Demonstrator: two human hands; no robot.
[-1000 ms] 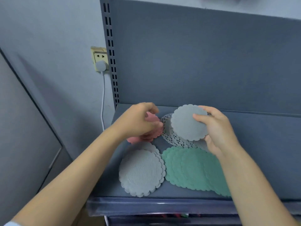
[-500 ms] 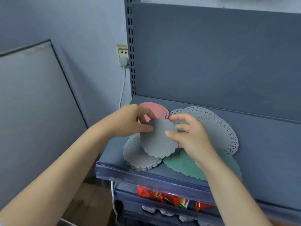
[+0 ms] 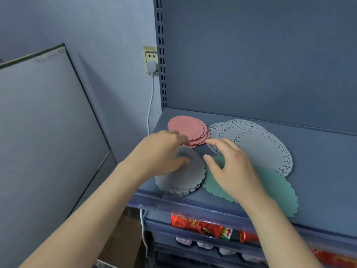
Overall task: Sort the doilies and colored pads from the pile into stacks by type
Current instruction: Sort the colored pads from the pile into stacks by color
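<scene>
Four kinds of rounds lie on the blue shelf (image 3: 320,171). Pink pads (image 3: 187,126) are stacked at the back left, and white lace doilies (image 3: 260,146) overlap at the back. Green pads (image 3: 276,190) are spread at the front right, with a grey pad stack (image 3: 185,178) at the front left. My left hand (image 3: 162,151) pinches the far edge of the top grey pad, thumb on its face. My right hand (image 3: 229,167) hovers over the green pads with relaxed fingers, holding nothing and hiding part of them.
The shelf's clear front lip (image 3: 193,206) runs just below the grey stack. Red snack packets (image 3: 195,225) fill the shelf underneath. A wall socket (image 3: 150,57) with a white cable sits left of the shelf post. A grey panel (image 3: 48,132) leans at the left.
The grey pad went from my right hand to both hands and now lies on the grey stack. My right hand has let go of it. The view has swung left and down.
</scene>
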